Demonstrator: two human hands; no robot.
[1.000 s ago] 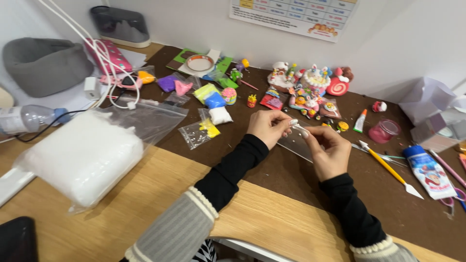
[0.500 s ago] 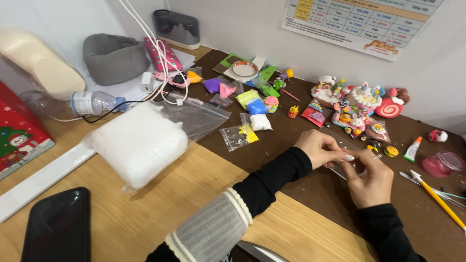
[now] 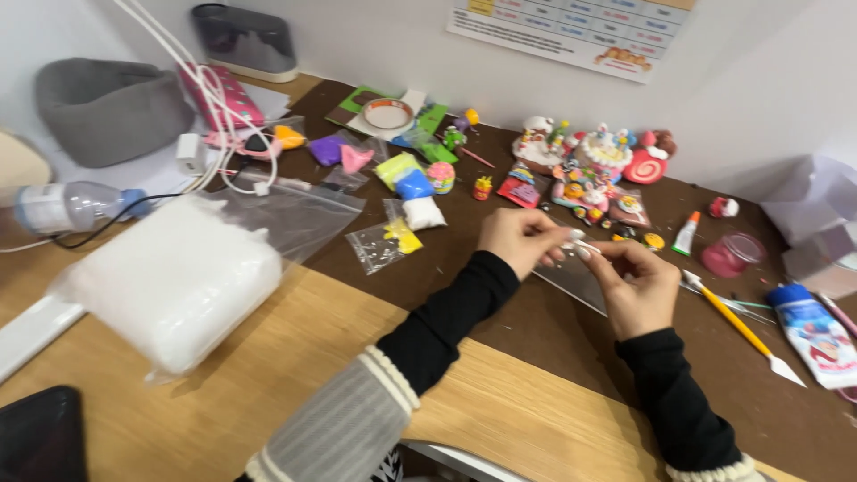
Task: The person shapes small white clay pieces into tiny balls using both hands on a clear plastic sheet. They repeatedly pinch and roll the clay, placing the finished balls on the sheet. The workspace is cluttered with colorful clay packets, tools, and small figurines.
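Observation:
My left hand and my right hand meet over a brown mat, fingertips pinched together on a small white piece of clay. A clear plastic sheet lies on the mat just under the hands. Both arms wear black sleeves with knitted cuffs. The piece is mostly hidden by my fingers.
Small bags of coloured clay and clay figures lie beyond the hands. A yellow-handled tool, a pink cup and a tube sit right. A large white bag, bottle and cables are left.
The view has swung and moved closer. My hands have stayed together over the plastic sheet, still working the small white piece between the fingertips.

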